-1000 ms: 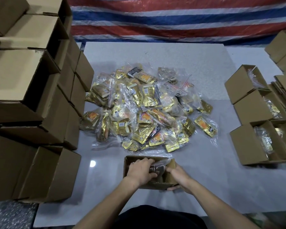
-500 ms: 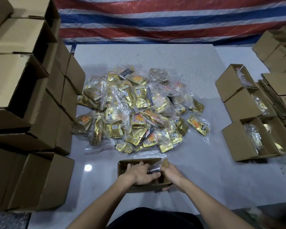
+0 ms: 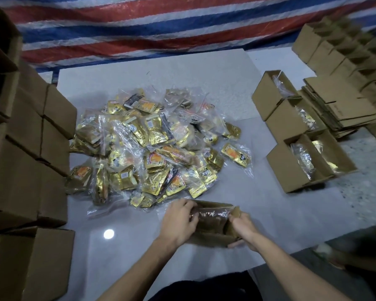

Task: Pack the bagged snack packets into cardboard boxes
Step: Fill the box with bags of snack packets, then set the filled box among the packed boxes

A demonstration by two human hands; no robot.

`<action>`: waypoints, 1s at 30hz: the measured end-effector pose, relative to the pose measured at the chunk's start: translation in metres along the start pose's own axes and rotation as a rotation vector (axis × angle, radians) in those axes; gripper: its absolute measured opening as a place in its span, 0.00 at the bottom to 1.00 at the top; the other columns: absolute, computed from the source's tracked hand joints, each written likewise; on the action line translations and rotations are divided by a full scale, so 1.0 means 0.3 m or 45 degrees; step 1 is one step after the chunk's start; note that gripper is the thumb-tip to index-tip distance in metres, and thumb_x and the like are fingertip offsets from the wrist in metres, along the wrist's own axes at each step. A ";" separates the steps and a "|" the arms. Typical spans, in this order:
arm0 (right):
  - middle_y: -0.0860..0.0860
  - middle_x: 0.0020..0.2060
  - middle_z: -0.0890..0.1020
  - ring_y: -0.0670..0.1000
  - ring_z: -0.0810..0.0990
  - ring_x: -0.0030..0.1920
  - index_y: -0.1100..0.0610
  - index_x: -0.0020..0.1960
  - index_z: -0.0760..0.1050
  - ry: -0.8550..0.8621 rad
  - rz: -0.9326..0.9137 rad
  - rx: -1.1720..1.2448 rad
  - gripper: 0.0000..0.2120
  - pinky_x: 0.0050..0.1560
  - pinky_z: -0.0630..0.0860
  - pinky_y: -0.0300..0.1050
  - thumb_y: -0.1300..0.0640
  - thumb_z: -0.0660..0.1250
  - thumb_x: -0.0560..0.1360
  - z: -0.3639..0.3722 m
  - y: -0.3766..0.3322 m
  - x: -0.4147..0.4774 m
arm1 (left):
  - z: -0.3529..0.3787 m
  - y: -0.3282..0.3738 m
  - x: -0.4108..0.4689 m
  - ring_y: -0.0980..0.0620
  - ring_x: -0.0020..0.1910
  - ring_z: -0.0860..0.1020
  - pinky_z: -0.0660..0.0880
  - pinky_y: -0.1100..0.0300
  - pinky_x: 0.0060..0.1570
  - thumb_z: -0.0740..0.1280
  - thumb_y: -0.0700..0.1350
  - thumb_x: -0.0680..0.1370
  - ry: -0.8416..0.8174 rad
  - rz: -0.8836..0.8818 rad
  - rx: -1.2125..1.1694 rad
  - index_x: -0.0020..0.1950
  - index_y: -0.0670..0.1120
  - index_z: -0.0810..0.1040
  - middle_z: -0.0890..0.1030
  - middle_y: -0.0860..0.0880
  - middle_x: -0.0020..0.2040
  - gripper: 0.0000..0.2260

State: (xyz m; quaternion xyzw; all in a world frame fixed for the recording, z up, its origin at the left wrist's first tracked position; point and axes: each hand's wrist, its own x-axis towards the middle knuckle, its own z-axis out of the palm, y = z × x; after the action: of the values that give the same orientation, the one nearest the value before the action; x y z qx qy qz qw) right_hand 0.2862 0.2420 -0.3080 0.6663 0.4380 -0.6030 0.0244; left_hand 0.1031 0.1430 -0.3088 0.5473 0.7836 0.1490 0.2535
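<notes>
A clear bag of packets (image 3: 213, 215) is tucked into the open cardboard box (image 3: 206, 241), which is held between both hands. The left hand (image 3: 179, 222) is curled over the bag's left end, and the right hand (image 3: 243, 230) is clamped round the box's right wall. The box's long axis runs from hand to hand. The filled boxes (image 3: 300, 161) lie beyond and to the right of the grip, nearer the right hand. The unpacked pile (image 3: 156, 148) lies just beyond the left.

Open cardboard box (image 3: 213, 230) holding clear bagged packets (image 3: 213, 213), near heap (image 3: 154, 146).
</notes>
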 end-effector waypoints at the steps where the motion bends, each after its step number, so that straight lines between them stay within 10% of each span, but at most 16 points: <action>1: 0.53 0.56 0.74 0.58 0.79 0.46 0.52 0.59 0.71 0.027 0.003 0.029 0.07 0.32 0.83 0.58 0.53 0.58 0.84 -0.036 0.003 0.002 | 0.004 0.021 0.013 0.51 0.64 0.70 0.61 0.56 0.67 0.62 0.53 0.79 0.092 -0.036 0.055 0.64 0.51 0.76 0.75 0.53 0.62 0.15; 9: 0.53 0.57 0.71 0.56 0.76 0.43 0.53 0.61 0.68 0.158 0.004 0.191 0.09 0.36 0.83 0.63 0.51 0.59 0.83 -0.278 -0.087 0.004 | -0.046 0.240 0.222 0.40 0.60 0.76 0.74 0.46 0.57 0.66 0.49 0.78 -0.029 -0.469 -0.200 0.66 0.44 0.66 0.75 0.42 0.62 0.20; 19: 0.59 0.57 0.77 0.66 0.82 0.47 0.58 0.60 0.75 0.234 -0.110 0.285 0.12 0.33 0.83 0.58 0.59 0.59 0.78 -0.551 -0.317 0.014 | -0.238 0.479 0.630 0.39 0.54 0.79 0.75 0.48 0.53 0.63 0.40 0.77 0.007 -0.299 -0.067 0.58 0.44 0.76 0.81 0.42 0.52 0.11; 24: 0.57 0.39 0.79 0.58 0.85 0.31 0.63 0.47 0.77 0.177 -0.231 0.265 0.08 0.34 0.84 0.56 0.62 0.59 0.75 -0.604 -0.500 0.098 | -0.379 0.557 0.909 0.39 0.56 0.79 0.76 0.47 0.57 0.64 0.42 0.78 0.110 -0.272 -0.036 0.59 0.44 0.78 0.81 0.40 0.56 0.11; 30: 0.61 0.39 0.85 0.58 0.85 0.30 0.60 0.44 0.76 0.248 -0.295 0.268 0.06 0.38 0.85 0.56 0.59 0.62 0.74 -0.696 -0.709 0.267 | -0.440 0.676 1.237 0.40 0.54 0.79 0.70 0.56 0.48 0.63 0.39 0.79 0.234 -0.137 -0.130 0.57 0.42 0.79 0.82 0.39 0.53 0.09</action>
State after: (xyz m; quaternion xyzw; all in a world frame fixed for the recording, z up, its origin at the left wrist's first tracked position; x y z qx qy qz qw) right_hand 0.3102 0.5343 -0.2118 0.6656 0.4465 -0.5769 -0.1575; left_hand 0.0868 0.5674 -0.1830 0.4749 0.8231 0.2245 0.2158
